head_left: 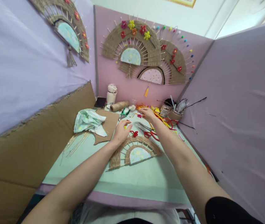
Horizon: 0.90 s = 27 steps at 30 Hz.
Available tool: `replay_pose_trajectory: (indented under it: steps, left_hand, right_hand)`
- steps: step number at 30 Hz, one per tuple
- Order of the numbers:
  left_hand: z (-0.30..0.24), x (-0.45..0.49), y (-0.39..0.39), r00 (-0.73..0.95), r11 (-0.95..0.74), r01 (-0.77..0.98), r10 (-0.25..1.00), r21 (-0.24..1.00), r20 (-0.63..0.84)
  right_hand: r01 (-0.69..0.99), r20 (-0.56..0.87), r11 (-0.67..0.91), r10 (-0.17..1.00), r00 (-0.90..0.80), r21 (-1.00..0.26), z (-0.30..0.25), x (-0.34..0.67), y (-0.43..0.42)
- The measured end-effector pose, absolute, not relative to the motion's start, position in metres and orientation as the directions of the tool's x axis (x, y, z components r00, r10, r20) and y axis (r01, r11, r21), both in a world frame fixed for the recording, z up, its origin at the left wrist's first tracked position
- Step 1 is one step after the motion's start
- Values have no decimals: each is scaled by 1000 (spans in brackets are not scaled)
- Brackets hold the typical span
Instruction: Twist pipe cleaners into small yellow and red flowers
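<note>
A half-round jute-wrapped fan [134, 151] with a pale floral centre lies on the green table [132, 180] in front of me. My left hand [121, 131] rests at its upper left edge, fingers loosely curled, beside a small red flower [134, 133]. My right hand [147, 113] reaches farther back, fingers bent down over small coloured pieces near the yellow and orange pipe cleaners [162, 119]; what it holds, if anything, is hidden. Red-handled scissors [149, 132] lie between the hands.
Cardboard [106, 124] with pale green cloth [88, 121] and bamboo sticks [76, 144] at left. At the back stand a twine spool [119, 105], white bottle [111, 93], phone [100, 102], green pliers [123, 113], tool cup [175, 115]. Finished fans hang on the partition walls.
</note>
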<state>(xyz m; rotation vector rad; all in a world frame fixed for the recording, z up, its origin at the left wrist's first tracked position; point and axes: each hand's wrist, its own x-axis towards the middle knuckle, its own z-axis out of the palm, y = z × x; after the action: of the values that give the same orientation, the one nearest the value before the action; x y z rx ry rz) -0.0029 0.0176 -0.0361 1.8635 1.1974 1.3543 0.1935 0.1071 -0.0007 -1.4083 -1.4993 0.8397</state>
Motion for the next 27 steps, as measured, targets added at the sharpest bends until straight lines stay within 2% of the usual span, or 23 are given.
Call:
replay_pose_trajectory:
  steps: [4, 6, 9, 12, 19, 21, 22, 23, 25, 27]
  left_hand:
    - [-26, -8, 23, 11, -264, 60, 965, 963, 264]
    - [-23, -10, 23, 76, -147, -83, 985, 986, 154]
    - [-19, -9, 21, 243, -21, -237, 967, 971, 80]
    - [-19, -8, 18, 309, 51, -324, 950, 945, 54]
    - [-22, -8, 19, 220, 88, -362, 975, 928, -6]
    - [-23, -8, 21, 202, 94, -381, 979, 920, -16]
    - [-23, -8, 22, 193, 98, -398, 981, 912, -21]
    - [-24, -8, 23, 188, 104, -417, 982, 903, -27]
    - [-24, -9, 24, 187, 119, -449, 982, 886, -38]
    - [-25, -8, 25, 191, 131, -469, 981, 873, -45]
  right_hand:
    - [142, 79, 105, 981, -177, -984, 5, 175, 75]
    - [126, 51, 89, 959, -281, -988, 6, 165, 60]
    - [162, 81, 143, 938, -338, -976, 7, 153, 46]
    - [199, 127, 209, 925, -358, -958, 8, 146, 41]
    - [254, 110, 198, 940, -323, -947, 14, 159, 54]
    - [330, 171, 222, 969, -179, -917, 16, 175, 68]
    - [424, 204, 219, 976, -81, -879, 16, 183, 76]
    - [551, 228, 199, 974, -17, -810, 15, 192, 84]
    - [821, 235, 123, 972, 14, -558, 9, 206, 98]
    - [877, 210, 92, 978, 10, -471, -1, 216, 109]
